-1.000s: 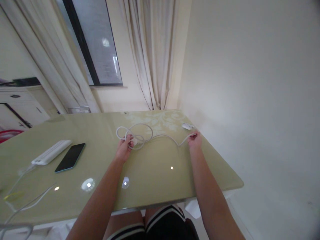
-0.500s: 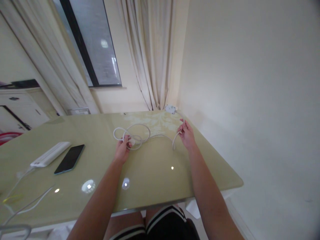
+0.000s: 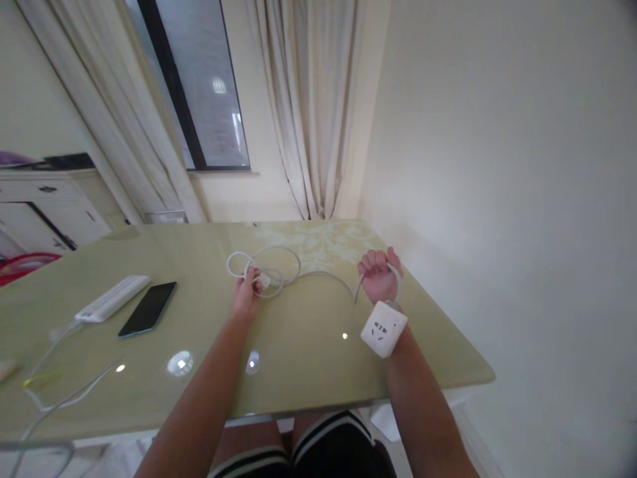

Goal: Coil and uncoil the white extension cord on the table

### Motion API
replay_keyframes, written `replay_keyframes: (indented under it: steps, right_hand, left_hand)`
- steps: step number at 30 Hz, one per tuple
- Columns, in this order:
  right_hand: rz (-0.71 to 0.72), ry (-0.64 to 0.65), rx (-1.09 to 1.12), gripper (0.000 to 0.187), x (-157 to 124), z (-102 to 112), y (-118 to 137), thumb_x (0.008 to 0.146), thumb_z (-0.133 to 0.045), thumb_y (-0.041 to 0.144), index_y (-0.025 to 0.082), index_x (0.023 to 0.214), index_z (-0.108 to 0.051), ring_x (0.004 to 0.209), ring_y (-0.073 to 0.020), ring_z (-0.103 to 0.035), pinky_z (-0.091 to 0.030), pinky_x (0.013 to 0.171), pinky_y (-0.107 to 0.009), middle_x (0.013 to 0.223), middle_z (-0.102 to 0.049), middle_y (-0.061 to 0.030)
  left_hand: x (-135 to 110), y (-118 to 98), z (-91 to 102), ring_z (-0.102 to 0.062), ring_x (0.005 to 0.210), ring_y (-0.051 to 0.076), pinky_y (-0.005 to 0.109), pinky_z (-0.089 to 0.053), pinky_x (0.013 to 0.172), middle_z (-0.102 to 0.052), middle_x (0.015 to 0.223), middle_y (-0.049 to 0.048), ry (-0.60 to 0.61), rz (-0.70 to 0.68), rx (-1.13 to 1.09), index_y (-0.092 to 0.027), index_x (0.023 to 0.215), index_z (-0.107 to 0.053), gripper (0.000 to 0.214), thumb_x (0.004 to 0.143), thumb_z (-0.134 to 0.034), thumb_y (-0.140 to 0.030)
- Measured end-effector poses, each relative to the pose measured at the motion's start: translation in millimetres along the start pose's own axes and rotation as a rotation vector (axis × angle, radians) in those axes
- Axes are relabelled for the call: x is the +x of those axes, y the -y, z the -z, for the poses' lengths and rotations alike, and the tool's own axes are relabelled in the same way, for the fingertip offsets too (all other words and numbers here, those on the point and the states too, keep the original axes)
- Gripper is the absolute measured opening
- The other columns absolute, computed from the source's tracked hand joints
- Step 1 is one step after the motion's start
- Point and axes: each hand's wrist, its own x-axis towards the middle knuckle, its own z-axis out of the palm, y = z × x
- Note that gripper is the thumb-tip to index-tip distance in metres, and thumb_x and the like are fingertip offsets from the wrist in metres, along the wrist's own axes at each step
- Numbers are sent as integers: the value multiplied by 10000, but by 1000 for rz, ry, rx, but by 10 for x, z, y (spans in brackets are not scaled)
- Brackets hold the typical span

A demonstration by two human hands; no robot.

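A white extension cord lies in loose loops on the glossy table. My left hand is closed around part of the loops, beside the cord's white plug. On the right, my right hand is raised a little with its fingers curled round the cord. From that hand the cord bends back toward me to a white square socket block, whose slotted face shows. The block hangs over my right wrist and hides part of it.
Left of my arms, a black phone lies next to a long white power strip. A thin white cable crosses the table's near left. The wall stands close beyond the right table edge.
The socket block has come from the far table corner back over my right wrist. My right hand has turned, fingers curled upward on the cord. My left hand stays at the loops.
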Motion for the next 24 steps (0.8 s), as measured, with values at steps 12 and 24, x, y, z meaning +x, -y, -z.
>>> replay_keyframes:
  steps: [12, 24]
  right_hand:
    - [-80, -331, 416, 354, 174, 654, -31, 903, -453, 196, 211, 591, -287, 425, -77, -203, -226, 383, -171, 544, -219, 70]
    - [-116, -702, -169, 289, 339, 865, -174, 832, -426, 175, 226, 611, -247, 382, -71, -200, -230, 356, -171, 493, -235, 80]
  left_hand:
    - [36, 3, 18, -440, 436, 22, 159, -319, 405, -620, 714, -19, -42, 18, -32, -125, 841, -659, 317, 748, -841, -368]
    - [207, -118, 177, -339, 444, 20, 171, -250, 426, -621, 724, -17, -300, -114, 55, -146, 819, -580, 318, 753, -765, -396]
